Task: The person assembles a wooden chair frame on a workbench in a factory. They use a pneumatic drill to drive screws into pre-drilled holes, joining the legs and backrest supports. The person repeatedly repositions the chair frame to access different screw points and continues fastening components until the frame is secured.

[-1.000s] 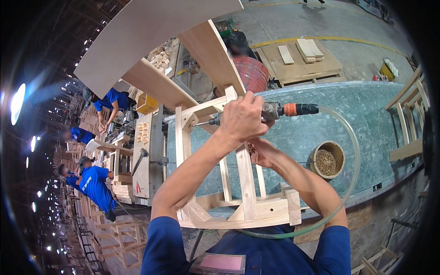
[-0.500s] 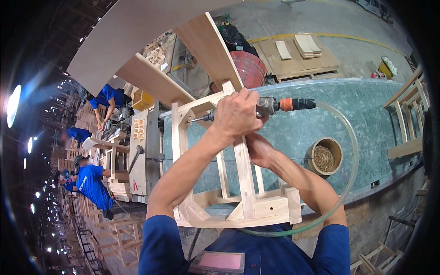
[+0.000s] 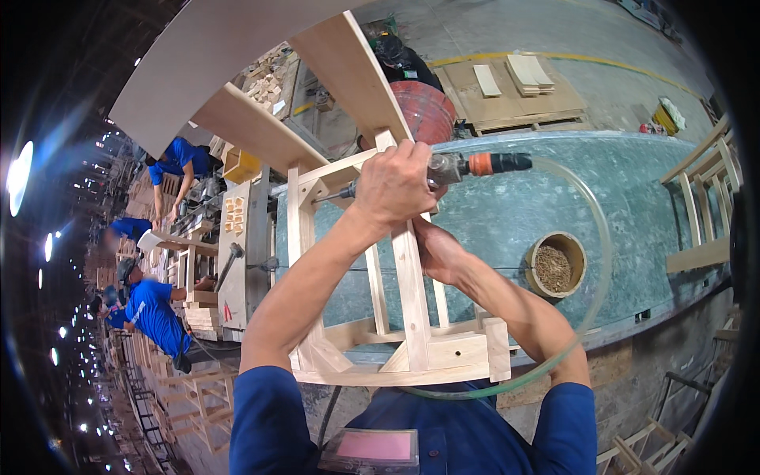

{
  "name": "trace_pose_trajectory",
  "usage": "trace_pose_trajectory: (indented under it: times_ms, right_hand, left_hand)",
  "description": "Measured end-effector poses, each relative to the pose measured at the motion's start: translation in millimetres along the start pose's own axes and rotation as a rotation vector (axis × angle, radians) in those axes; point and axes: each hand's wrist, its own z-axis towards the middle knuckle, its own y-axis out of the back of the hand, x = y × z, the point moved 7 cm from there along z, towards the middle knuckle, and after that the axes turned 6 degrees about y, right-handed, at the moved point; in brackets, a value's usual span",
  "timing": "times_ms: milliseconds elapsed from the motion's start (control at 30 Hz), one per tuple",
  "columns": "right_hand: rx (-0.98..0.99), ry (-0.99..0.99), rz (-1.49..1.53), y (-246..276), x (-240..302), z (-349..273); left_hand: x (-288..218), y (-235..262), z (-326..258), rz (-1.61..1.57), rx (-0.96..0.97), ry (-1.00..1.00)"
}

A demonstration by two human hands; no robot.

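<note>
My left hand [image 3: 396, 180] is wrapped round an air screwdriver [image 3: 450, 169] with an orange collar. A clear hose trails from its black end and curves round to my right. Its long bit points left, with the tip at a corner block inside the pale wooden chair frame [image 3: 413, 301]. Behind a rail of the frame, my right hand [image 3: 442, 252] is curled against the wood, its fingertips mostly hidden. Two broad boards [image 3: 348, 71] rise from the frame's far end, joined to a large pale panel [image 3: 214, 67].
The frame lies over a worn green bench [image 3: 491, 214]. A round tub [image 3: 582, 261] of screws stands to the right. Beyond the bench are a red barrel [image 3: 423, 111] and a pallet [image 3: 507, 111] with curved boards. Several co-workers in blue work at left, near a hammer [image 3: 231, 265].
The chair frame, both hands and the screwdriver have shifted slightly left and upward in the picture. The bit still meets the corner block, and both grips look the same.
</note>
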Motion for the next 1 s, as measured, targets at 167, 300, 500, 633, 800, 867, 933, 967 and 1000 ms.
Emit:
trace_pose_trajectory:
  times_ms: [167,300,500,633,800,867,933,967,1000]
  right_hand:
    - [0.015,-0.025,-0.027,-7,4,-7]
    - [0.043,-0.009,-0.014,-8,5,-7]
    - [0.036,-0.004,-0.004,-10,3,-7]
    - [0.050,-0.017,0.003,-5,3,-5]
    - [0.059,-0.040,-0.007,-5,-1,-7]
    - [0.009,-0.052,-0.046,-2,-2,-9]
    - [0.002,-0.012,-0.008,42,5,-6]
    - [-0.055,0.023,-0.014,59,12,-11]
    - [-0.115,0.056,-0.023,75,21,-18]
  left_hand:
    - [7,-1,-2,0.008,0.030,0.029]
    - [5,-1,1,0.010,0.038,0.029]
    - [6,2,-3,0.011,0.029,0.015]
    - [5,3,-5,0.017,0.014,0.004]
    - [7,7,-10,-0.015,0.012,-0.015]
    - [11,11,-15,-0.018,0.034,-0.004]
    - [-1,10,-13,-0.020,0.087,-0.009]
    - [-5,15,-18,-0.067,0.088,-0.012]
    - [-10,22,-21,-0.119,0.087,-0.014]
